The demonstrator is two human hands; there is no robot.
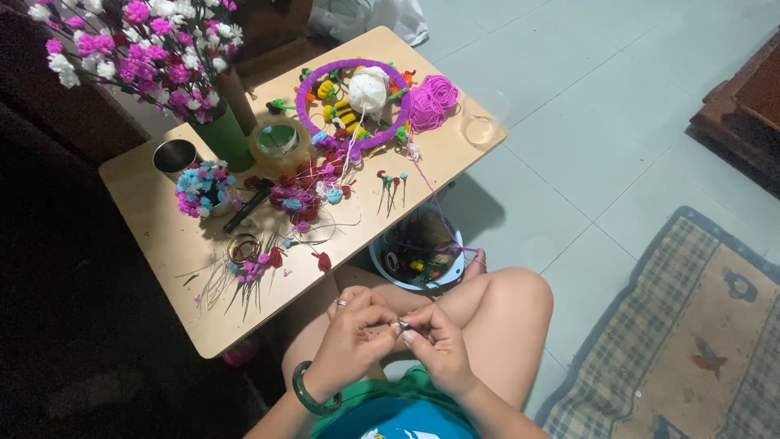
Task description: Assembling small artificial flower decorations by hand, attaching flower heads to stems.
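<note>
- A tiny pale craft piece [401, 326] sits pinched between the fingertips of both hands, above the person's lap and just in front of the low table; what it is cannot be made out.
- The left hand [357, 329], with a ring and a green bangle at the wrist, has its fingers curled in and closed on the piece.
- The right hand [435, 341] meets it, thumb and forefinger pressed shut on the same piece.
- A thin pink thread [435, 203] runs down from a pink ball of yarn [432, 102] on the table.
- A round blue bowl of odds and ends [418, 256] stands on the floor beside the knee.
- The light wooden table [162, 244] carries small wire-stemmed handmade flowers [296, 191], a purple fuzzy hoop [353, 102] around a white ball of yarn [367, 89], and a green vase of pink and white blossoms [223, 134].
</note>
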